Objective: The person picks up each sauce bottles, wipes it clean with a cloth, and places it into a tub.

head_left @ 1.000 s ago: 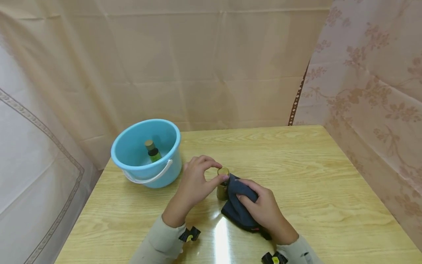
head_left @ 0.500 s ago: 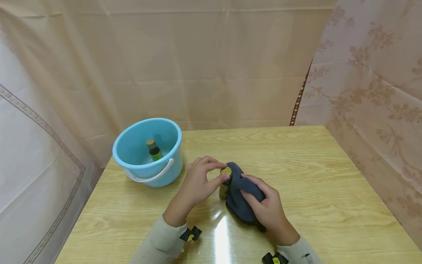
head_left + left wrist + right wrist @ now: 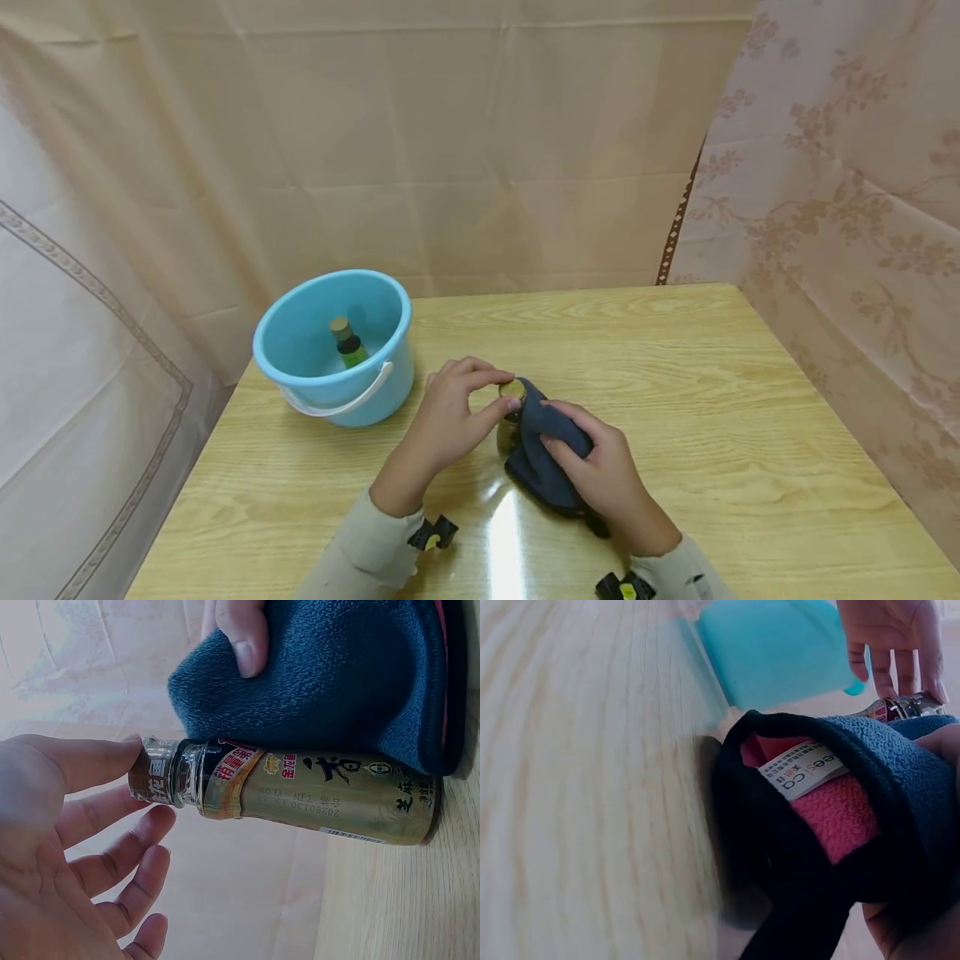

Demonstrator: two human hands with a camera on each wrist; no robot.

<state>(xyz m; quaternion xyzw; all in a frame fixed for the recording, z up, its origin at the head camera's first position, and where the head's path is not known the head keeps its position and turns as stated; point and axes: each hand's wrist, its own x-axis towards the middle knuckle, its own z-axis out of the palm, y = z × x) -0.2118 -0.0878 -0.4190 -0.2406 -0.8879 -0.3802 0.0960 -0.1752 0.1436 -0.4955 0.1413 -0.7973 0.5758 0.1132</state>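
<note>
A small bottle point(image 3: 509, 421) with an olive-gold label stands upright on the wooden counter point(image 3: 712, 400), near its middle and a little to the right of a light blue bucket point(image 3: 333, 346). The left hand point(image 3: 450, 412) reaches over from the bucket side, and its grip is a pinch on the bottle's cap, thumb and forefinger closed on the top; in the left wrist view the thumb point(image 3: 82, 761) lies against the cap while the other fingers spread loosely below it. The right hand point(image 3: 600, 467) grasps a dark blue cloth point(image 3: 543, 454), fingers curled over the bunched fabric, and presses it against the right side of the bottle, so cloth and bottle touch along the label. In the left wrist view the cloth point(image 3: 337, 682) covers the upper side of the bottle point(image 3: 300, 791) from shoulder to base, with a fingertip of the right hand resting on the fold. The right wrist view shows the cloth's pink inner face point(image 3: 832, 810) and a white sewn-in tag point(image 3: 802, 769). The lower end of the cloth trails on the counter toward the person. Inside the bucket, a second bottle point(image 3: 347, 342) with a green body and pale cap stands well apart from the hands. A white handle point(image 3: 341, 400) hangs down the bucket's front.
</note>
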